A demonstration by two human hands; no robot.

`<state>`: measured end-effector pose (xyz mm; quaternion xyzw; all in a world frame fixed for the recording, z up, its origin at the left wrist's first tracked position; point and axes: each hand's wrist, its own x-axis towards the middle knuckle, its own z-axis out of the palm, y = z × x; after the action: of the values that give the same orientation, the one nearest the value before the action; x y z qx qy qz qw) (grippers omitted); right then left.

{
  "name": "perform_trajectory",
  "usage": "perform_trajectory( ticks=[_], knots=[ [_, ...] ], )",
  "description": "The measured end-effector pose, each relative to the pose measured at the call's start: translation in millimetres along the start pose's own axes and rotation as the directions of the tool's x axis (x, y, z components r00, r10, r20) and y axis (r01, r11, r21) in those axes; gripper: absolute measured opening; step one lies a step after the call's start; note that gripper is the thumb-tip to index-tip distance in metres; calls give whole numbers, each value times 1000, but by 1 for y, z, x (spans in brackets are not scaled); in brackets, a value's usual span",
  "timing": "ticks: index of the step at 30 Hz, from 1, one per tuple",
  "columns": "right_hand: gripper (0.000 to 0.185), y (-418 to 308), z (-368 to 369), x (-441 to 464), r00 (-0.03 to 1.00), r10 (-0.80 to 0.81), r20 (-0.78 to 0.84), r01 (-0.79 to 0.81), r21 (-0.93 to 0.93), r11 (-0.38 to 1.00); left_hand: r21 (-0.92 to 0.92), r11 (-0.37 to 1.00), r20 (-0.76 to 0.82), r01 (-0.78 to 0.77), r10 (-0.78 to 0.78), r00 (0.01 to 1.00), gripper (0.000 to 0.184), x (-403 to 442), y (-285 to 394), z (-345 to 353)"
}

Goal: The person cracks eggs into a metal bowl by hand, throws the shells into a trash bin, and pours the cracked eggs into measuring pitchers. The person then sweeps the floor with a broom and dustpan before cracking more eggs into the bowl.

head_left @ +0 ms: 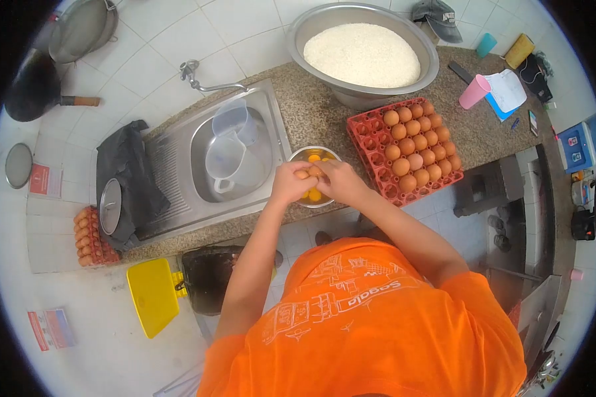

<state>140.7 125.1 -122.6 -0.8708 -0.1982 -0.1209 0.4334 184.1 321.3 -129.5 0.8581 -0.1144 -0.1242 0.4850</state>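
Note:
A brown egg point(302, 174) is pinched between my two hands, right over a small metal bowl point(335, 153). It looks split into two parts, though my fingers cover much of it. My left hand point(287, 184) closes on its left side, and my right hand point(343, 182) grips the right side. Inside the bowl lie several yellow yolks point(314, 195), partly hidden beneath my hands. Close to my right hand, a red egg tray point(375, 153) holds rows of brown eggs point(420, 142), with vacant cups along its left side.
Left of the bowl is a steel sink point(198, 178) containing clear plastic jugs point(235, 162). A big metal basin of white grains point(364, 56) stands behind the tray. A pink cup point(475, 91) sits farther right. Below the counter are a yellow lid point(153, 298) and a black bin point(208, 278).

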Motion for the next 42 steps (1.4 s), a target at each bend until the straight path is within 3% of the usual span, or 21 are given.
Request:
perform_trajectory(
  ticks=[11, 14, 18, 27, 30, 32, 36, 39, 40, 41, 42],
  knots=[
    [38, 7, 6, 1, 1000, 25, 19, -22, -149, 989, 19, 998, -58, 60, -59, 997, 45, 9, 8, 11],
    [39, 12, 11, 2, 1000, 28, 4, -28, -132, 991, 40, 999, -78, 23, -20, 997, 38, 11, 2, 13],
    [38, 11, 10, 5, 1000, 28, 2, -28, -120, 992, 48, 996, -50, 74, -72, 996, 40, 9, 14, 6],
    [34, 20, 6, 8, 1000, 14, -17, -14, -17, 1000, 43, 999, -57, 28, -26, 998, 42, 7, 8, -6],
    [28, 17, -14, 14, 998, -39, 45, 36, 78, 996, 121, 991, 35, -53, 49, 998, 39, 6, 18, -24],
    [34, 8, -30, 20, 973, -210, 97, 206, 51, 977, 456, 854, 169, -249, 192, 967, 39, 1, 55, -44],
    [41, 2, -50, 25, 964, -225, 141, 237, -75, 969, 537, 767, 201, -350, 287, 937, 46, -3, 69, -63],
    [41, -14, -56, 24, 995, -104, 14, 104, -37, 994, 475, 797, 139, -373, 351, 926, 55, -8, 67, -67],
    [39, -22, -50, 23, 998, 58, -21, -52, 213, 976, 206, 928, 89, -309, 297, 951, 57, -10, 59, -64],
    [37, -29, -44, 22, 975, 223, -15, -192, 452, 871, -85, 971, 59, -222, 227, 972, 59, -12, 50, -60],
    [37, -31, -36, 22, 974, 227, -15, -196, 451, 871, -88, 971, 62, -221, 226, 972, 59, -15, 38, -55]
  ],
)
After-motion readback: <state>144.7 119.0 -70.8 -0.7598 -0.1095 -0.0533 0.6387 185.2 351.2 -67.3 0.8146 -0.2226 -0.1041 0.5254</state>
